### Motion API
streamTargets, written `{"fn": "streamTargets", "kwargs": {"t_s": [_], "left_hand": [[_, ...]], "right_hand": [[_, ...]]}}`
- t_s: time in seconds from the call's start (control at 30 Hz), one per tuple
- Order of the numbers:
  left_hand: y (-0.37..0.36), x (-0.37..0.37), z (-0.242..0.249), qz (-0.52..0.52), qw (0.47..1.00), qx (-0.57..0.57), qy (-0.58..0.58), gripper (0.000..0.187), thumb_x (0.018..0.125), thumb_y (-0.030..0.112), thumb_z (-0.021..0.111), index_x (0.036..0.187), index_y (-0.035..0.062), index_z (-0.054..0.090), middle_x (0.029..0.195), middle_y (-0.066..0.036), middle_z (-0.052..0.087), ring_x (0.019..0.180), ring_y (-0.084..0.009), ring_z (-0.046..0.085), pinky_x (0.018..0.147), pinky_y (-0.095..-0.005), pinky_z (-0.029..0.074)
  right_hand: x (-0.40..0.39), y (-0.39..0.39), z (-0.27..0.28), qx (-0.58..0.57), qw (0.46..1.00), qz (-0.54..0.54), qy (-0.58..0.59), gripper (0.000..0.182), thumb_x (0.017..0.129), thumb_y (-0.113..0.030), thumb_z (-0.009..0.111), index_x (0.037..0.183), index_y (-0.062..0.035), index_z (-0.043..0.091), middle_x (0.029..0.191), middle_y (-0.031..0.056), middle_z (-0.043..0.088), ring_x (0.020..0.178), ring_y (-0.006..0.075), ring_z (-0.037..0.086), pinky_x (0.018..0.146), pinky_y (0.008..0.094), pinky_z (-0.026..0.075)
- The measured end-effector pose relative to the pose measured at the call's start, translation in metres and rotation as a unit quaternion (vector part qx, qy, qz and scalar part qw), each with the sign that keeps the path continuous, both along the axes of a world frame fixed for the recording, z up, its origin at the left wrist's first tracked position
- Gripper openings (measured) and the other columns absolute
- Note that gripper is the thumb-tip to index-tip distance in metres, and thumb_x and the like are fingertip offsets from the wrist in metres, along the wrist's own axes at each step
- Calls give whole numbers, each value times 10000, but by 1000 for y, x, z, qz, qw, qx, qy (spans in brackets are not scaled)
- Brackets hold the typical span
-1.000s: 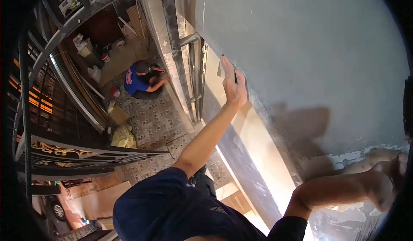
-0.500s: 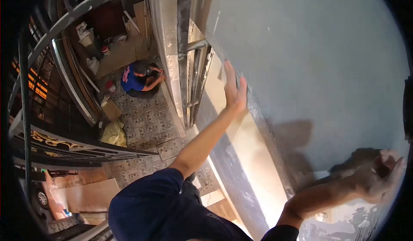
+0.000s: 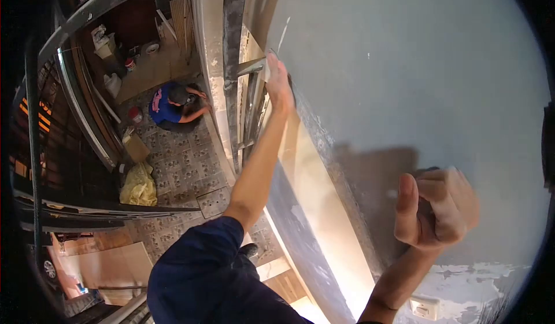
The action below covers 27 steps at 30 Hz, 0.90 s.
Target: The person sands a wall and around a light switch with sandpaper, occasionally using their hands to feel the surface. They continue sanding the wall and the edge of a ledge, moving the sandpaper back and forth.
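The left hand (image 3: 279, 85) lay flat, fingers spread, pressed on the left edge of the grey wall (image 3: 416, 75). The right hand (image 3: 436, 208) was curled into a loose fist against the wall's lower part; whether it pinched anything I couldn't tell. Far below, a person (image 3: 167, 104) crouched on the tiled floor (image 3: 191, 168).

No readable writing in view.

The only mark that looks like print is a pale pink patch on the back of the blue shirt (image 3: 157, 104) worn by the person crouched on the patterned floor tiles (image 3: 191, 165) far below; it is too small and blurred to make out any letters or numbers. The grey wall (image 3: 416, 75) bears only scuffs and bare patches, no lettering. The buckets and containers (image 3: 134, 115) on the floor show no label that can be read, and the white switch plate (image 3: 423, 308) low on the wall is unmarked.
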<state>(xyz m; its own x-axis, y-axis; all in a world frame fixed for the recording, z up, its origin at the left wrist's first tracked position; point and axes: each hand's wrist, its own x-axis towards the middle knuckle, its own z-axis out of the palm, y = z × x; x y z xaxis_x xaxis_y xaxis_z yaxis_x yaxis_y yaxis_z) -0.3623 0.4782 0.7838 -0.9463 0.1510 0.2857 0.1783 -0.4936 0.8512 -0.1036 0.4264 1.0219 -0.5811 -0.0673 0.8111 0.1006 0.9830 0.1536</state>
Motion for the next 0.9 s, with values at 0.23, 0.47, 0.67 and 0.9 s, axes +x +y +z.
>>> {"fn": "streamTargets", "kwargs": {"t_s": [0.23, 0.47, 0.67, 0.9], "left_hand": [[-18, 28, -2, 17, 985, -75, 157, 692, 1055, 361, 382, 1520, -87, 132, 1618, -236, 118, 1514, -303, 81, 1214, -355, 71], [0, -81, 3, -6, 994, -88, 71, 706, 1052, 397, 367, 1522, -83, 149, 1612, -253, 119, 1513, -320, 90, 1215, -354, 78], [-14, 1, -2, 10, 983, -122, 138, 763, 1040, 452, 346, 1515, -104, 130, 1615, -254, 98, 1513, -337, 70, 1217, -391, 61], [-11, -23, 6, 10, 988, -83, 128, 768, 1032, 427, 406, 1514, -103, 130, 1614, -257, 94, 1512, -331, 81, 1218, -391, 72]], "right_hand": [[-9, 8, -13, -6, 998, 1, -67, 215, 724, -50, 743, 626, -107, 560, 527, 9, 503, 441, 149, 439, 444, 278, 297], [-37, 13, -30, 20, 997, 1, -75, 299, 710, -131, 769, 567, -124, 507, 546, 4, 477, 462, 154, 431, 448, 290, 289], [-49, 16, -39, 83, 989, -46, -117, 394, 713, -230, 794, 537, -131, 455, 525, -17, 406, 455, 162, 410, 441, 307, 294], [-53, 14, -49, 39, 992, -28, -113, 358, 725, -242, 785, 562, -121, 491, 530, 5, 440, 458, 185, 453, 442, 327, 345]]}}
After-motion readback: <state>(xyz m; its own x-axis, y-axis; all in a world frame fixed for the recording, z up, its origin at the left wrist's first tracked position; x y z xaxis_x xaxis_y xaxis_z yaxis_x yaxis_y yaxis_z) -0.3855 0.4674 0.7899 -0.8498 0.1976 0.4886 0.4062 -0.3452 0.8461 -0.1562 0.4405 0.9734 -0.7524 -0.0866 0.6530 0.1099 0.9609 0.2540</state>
